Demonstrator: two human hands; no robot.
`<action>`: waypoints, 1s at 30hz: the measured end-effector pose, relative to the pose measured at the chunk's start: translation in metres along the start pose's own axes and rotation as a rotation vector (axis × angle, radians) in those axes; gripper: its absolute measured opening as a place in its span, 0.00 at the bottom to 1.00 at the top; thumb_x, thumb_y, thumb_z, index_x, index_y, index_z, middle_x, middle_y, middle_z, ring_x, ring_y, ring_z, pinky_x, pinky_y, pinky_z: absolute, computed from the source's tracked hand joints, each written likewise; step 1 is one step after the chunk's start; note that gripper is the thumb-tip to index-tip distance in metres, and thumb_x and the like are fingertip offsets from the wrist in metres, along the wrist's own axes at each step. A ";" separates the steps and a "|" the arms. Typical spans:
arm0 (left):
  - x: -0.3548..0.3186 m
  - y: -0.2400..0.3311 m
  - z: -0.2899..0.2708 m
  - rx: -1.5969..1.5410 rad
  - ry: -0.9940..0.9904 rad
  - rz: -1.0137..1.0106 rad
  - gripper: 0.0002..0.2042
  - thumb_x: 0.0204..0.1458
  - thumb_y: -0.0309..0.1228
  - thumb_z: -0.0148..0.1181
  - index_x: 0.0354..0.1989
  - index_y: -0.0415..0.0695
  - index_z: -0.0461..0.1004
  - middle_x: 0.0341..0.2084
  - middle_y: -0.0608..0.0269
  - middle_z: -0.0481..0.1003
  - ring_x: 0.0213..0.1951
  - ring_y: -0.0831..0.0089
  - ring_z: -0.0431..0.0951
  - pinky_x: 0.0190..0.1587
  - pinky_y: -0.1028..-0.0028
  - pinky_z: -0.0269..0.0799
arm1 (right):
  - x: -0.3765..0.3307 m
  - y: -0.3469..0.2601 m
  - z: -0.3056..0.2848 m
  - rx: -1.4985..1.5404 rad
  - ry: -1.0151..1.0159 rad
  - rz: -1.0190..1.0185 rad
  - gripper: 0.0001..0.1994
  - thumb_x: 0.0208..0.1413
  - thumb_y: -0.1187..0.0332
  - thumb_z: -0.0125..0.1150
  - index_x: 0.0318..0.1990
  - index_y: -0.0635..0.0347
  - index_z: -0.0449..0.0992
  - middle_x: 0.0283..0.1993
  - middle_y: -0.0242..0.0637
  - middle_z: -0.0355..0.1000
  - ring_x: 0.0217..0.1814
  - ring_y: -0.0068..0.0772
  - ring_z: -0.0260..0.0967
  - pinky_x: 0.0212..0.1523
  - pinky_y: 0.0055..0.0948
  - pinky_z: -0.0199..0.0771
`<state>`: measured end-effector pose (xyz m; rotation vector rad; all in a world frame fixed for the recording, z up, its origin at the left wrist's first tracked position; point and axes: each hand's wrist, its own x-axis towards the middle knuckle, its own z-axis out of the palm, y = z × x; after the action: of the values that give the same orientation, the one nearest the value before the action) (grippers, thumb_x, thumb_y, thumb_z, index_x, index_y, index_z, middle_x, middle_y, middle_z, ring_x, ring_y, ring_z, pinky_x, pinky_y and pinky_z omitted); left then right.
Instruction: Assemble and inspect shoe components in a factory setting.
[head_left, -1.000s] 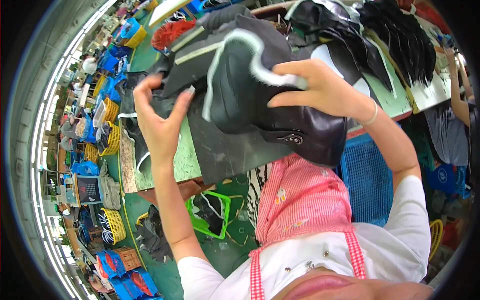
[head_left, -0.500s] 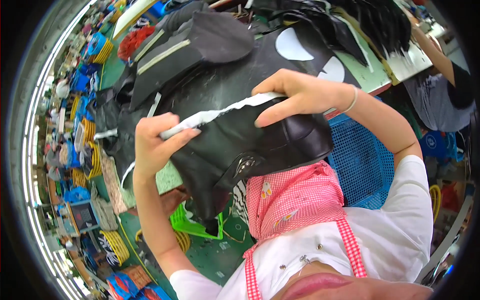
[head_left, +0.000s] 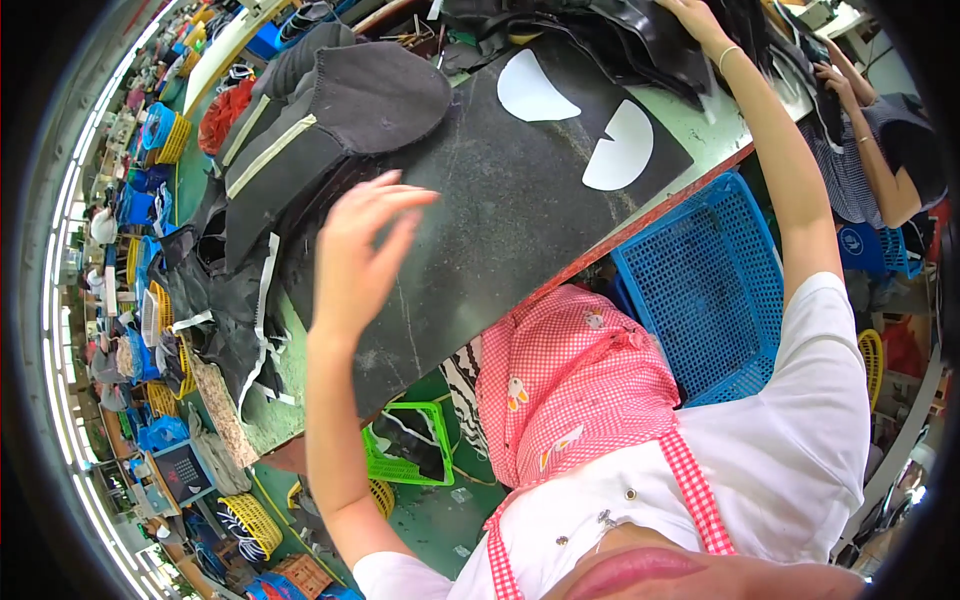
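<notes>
My left hand [head_left: 365,262] hovers over the black work board [head_left: 430,270] on the table, slightly blurred, its fingers apart and holding nothing. At the top edge, my right hand [head_left: 698,22] reaches to the pile of glossy black leather pieces [head_left: 640,50]. Its fingertips are partly cut off by the frame, so a grip cannot be made out. Two white rounded pieces [head_left: 535,88] lie flat on the board, one with a small notch. To the left of the board's far part, a stack of dark grey padded pieces [head_left: 375,100] has pale strips along it.
Black scraps with white strips [head_left: 262,320] hang at the table's left end. A blue mesh basket [head_left: 700,290] stands by the table's near edge, and a green basket [head_left: 410,470] is on the floor. Another person [head_left: 880,170] works at the far right.
The black leather piece with a white edge strip has left both hands. My right hand has moved far up and right to the pile. My left hand has opened and moved slightly right.
</notes>
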<state>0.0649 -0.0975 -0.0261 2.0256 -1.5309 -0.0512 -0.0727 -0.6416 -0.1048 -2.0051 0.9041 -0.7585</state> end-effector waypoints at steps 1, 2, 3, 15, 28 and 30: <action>0.003 -0.002 0.015 -0.003 -0.080 0.023 0.10 0.53 0.26 0.58 0.43 0.48 0.79 0.43 0.62 0.78 0.56 0.58 0.72 0.64 0.58 0.58 | -0.002 0.011 0.000 -0.418 0.065 0.028 0.17 0.50 0.55 0.69 0.35 0.61 0.80 0.33 0.38 0.78 0.31 0.36 0.73 0.36 0.31 0.72; 0.002 -0.006 0.028 0.040 -0.102 0.066 0.10 0.53 0.27 0.58 0.44 0.50 0.79 0.44 0.64 0.78 0.57 0.58 0.71 0.65 0.56 0.56 | -0.020 0.015 0.016 -0.401 0.318 -0.234 0.19 0.46 0.54 0.72 0.34 0.63 0.80 0.31 0.45 0.76 0.33 0.46 0.73 0.37 0.36 0.71; 0.005 -0.006 0.034 0.117 -0.136 0.116 0.10 0.53 0.28 0.58 0.43 0.50 0.79 0.44 0.65 0.78 0.58 0.59 0.70 0.66 0.55 0.55 | -0.036 0.006 0.015 -0.625 0.548 -0.536 0.19 0.46 0.54 0.71 0.33 0.64 0.79 0.31 0.45 0.76 0.34 0.47 0.73 0.37 0.38 0.71; -0.159 -0.094 -0.043 0.116 0.220 -0.502 0.08 0.49 0.23 0.56 0.33 0.44 0.82 0.32 0.63 0.81 0.39 0.68 0.80 0.47 0.71 0.72 | -0.275 -0.085 0.086 -0.501 -0.628 -0.794 0.34 0.39 0.81 0.66 0.60 0.53 0.69 0.68 0.39 0.61 0.72 0.42 0.53 0.70 0.42 0.54; -0.436 -0.100 -0.030 0.017 0.932 -1.106 0.13 0.63 0.28 0.47 0.49 0.42 0.77 0.28 0.65 0.78 0.32 0.80 0.76 0.39 0.79 0.71 | -0.243 -0.112 0.096 -0.165 -0.680 -0.564 0.15 0.58 0.72 0.61 0.48 0.74 0.73 0.34 0.36 0.74 0.32 0.14 0.68 0.31 0.17 0.69; -0.465 -0.082 -0.009 0.028 0.974 -1.180 0.13 0.64 0.29 0.48 0.51 0.42 0.76 0.29 0.65 0.78 0.33 0.79 0.77 0.39 0.79 0.71 | -0.259 -0.143 0.133 -0.078 -0.840 -0.477 0.15 0.59 0.72 0.60 0.49 0.73 0.73 0.34 0.34 0.74 0.32 0.15 0.68 0.31 0.17 0.68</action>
<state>-0.0174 0.3322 -0.2027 2.1511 0.3024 0.4233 -0.0717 -0.3174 -0.1010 -2.3252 -0.0365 -0.0586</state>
